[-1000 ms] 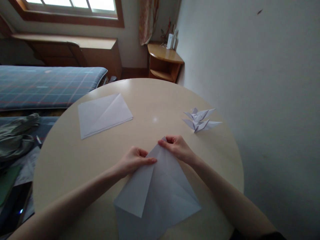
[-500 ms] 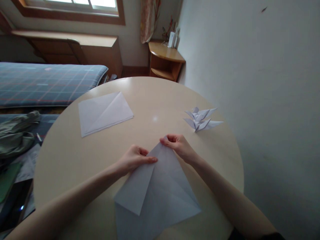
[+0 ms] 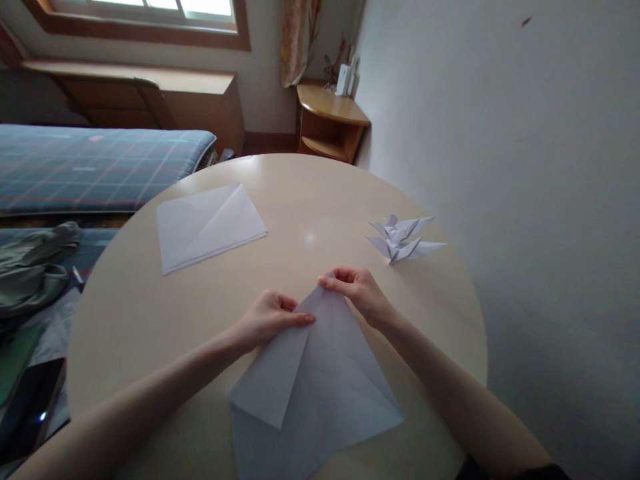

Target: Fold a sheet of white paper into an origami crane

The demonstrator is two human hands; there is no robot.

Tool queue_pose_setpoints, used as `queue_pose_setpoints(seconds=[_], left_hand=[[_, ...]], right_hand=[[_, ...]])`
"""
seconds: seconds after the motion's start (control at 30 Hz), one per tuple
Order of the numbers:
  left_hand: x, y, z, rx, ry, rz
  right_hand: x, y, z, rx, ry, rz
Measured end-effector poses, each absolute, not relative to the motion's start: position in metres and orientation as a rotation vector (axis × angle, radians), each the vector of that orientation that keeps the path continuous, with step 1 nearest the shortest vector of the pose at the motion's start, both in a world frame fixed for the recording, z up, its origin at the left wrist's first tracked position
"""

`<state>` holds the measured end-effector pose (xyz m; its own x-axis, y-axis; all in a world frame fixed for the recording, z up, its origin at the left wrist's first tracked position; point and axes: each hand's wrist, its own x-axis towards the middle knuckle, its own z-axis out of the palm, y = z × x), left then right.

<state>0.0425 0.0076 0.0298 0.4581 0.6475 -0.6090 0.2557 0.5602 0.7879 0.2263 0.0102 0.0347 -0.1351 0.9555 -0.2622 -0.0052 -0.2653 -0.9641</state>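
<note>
Gripping folded paper [image 3: 315,373], left hand [image 3: 267,320] pressing, right hand [image 3: 357,293] pinching its tip, origami cranes [image 3: 403,239] just beyond.

Since a second ago, the right hand [image 3: 357,295] has edged slightly rightward along the folded white paper [image 3: 325,347].

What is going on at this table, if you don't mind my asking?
A person is handling a large sheet of white paper on a round cream table. Their left hand holds a folded flap, and their right hand pinches the sheet's top corner. Another creased paper sheet lies further off on the left, and two origami cranes sit on the right.
</note>
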Motion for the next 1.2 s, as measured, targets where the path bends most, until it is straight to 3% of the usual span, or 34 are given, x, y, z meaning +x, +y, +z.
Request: queue_pose_setpoints(seconds=[0.5,1.2], left_hand=[[0.0421,0.0043,0.0254,1.049,1.108,0.323],[0.0421,0.0048,0.0272,1.012,1.102,0.318]], right_hand=[[0.2261,0.0115,0.0341,-1.465,-1.002,1.437],[0.2234,0.0087,0.0380,-1.351,-0.980,1.397]])
